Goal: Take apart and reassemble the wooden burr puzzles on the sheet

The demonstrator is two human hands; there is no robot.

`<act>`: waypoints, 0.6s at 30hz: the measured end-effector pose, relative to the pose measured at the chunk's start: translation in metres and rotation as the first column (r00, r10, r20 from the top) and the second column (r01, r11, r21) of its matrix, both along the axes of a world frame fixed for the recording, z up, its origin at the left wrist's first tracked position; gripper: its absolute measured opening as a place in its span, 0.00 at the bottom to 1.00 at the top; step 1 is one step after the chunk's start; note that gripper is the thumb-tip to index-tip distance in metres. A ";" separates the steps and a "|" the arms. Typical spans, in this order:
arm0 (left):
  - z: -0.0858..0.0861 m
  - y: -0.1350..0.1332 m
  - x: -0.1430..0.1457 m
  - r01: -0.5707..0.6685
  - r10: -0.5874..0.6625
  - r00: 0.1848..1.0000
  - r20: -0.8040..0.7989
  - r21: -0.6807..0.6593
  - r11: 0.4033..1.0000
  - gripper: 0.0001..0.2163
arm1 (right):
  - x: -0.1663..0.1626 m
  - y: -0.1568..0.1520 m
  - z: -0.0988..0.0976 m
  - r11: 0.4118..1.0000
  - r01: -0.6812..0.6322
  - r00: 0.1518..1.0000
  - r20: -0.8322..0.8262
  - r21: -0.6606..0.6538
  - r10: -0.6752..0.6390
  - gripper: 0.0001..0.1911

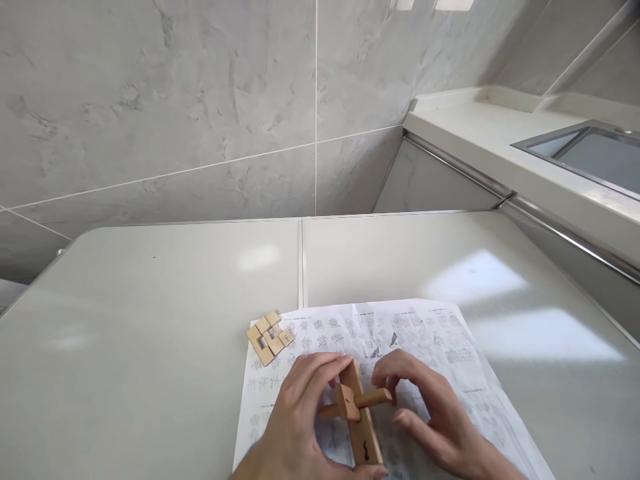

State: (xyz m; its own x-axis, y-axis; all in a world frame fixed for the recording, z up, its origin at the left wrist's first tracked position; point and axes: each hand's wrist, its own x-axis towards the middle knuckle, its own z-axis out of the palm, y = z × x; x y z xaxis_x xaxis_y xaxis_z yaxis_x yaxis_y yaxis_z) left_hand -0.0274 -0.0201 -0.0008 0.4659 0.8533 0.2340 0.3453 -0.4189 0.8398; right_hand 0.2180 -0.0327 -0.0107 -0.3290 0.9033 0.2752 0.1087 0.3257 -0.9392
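My left hand (295,413) and my right hand (430,417) both grip a wooden cross-shaped puzzle (357,410) low in the view. It has a long upright bar and a short crosspiece through it. The left fingers curl round the bar's top and left side; the right fingers pinch the crosspiece's right end. The puzzle rests on a printed instruction sheet (450,360). A loose notched wooden piece (270,337) lies at the sheet's upper left corner, apart from both hands.
A pale table (150,320) with a centre seam stands against a grey tiled wall (200,100). At the right is a white counter (480,133) with a steel sink (595,157) and a metal rail beneath its edge.
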 end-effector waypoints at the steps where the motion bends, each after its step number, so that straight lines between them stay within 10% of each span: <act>1: 0.000 0.001 0.001 0.001 -0.001 1.000 -0.007 0.011 1.000 0.48 | -0.001 0.000 0.000 1.000 -0.010 1.000 0.026 0.028 0.009 0.14; 18: 0.000 0.003 0.008 -0.034 0.041 0.997 -0.058 0.131 0.991 0.47 | -0.002 -0.004 -0.003 0.992 0.078 0.987 0.134 0.096 -0.091 0.04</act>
State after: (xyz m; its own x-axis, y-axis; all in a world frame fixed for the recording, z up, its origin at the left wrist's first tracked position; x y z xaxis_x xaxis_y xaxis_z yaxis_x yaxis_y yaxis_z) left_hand -0.0194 -0.0171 -0.0004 0.4508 0.8347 0.3164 0.4113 -0.5088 0.7563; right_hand 0.2157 -0.0368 -0.0141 -0.2932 0.9028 0.3145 0.2656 0.3929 -0.8804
